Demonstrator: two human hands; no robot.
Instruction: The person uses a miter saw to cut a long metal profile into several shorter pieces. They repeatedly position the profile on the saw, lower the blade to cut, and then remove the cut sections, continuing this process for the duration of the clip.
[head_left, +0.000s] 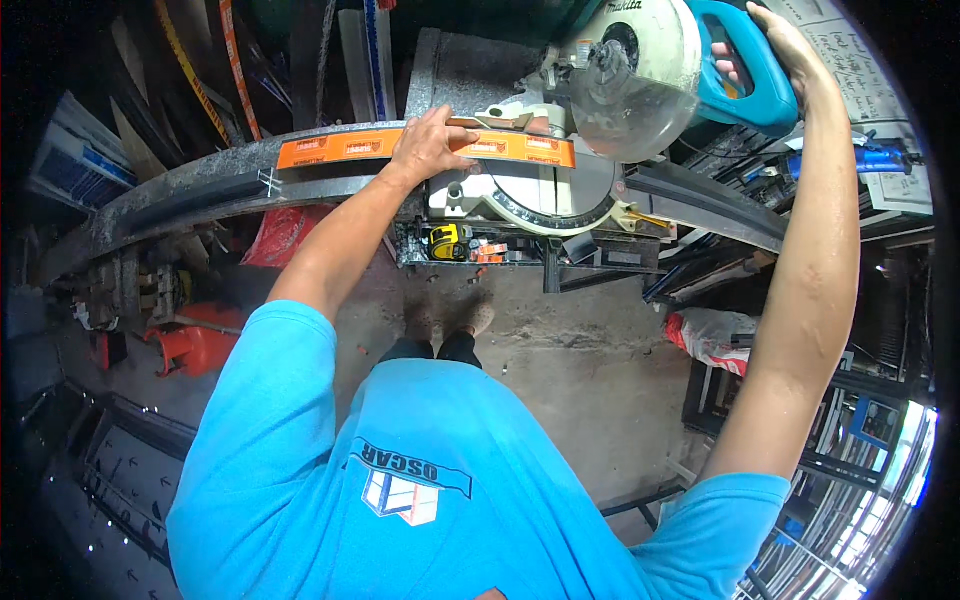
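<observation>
A long profile wrapped in orange printed film (340, 147) lies across the table of a mitre saw (636, 50), along its fence. My left hand (430, 148) is closed over the middle of this profile, with fingers on the far side and thumb on the near side. On the right, my right hand (795, 58) wraps round the teal handle (768, 92) of the saw, its fingertips showing through the handle opening. The saw head is above the profile's right end, and a cloudy clear guard (628, 118) covers the blade, whose edge I cannot make out.
A yellow tape measure (447, 240) sits on the ledge below the saw base. A dark metal bar (205, 203) lies on the bench at left. Behind stand several long profiles (365, 60). A red-orange cylinder (195, 348) is on the floor at left, a plastic bag (712, 335) at right.
</observation>
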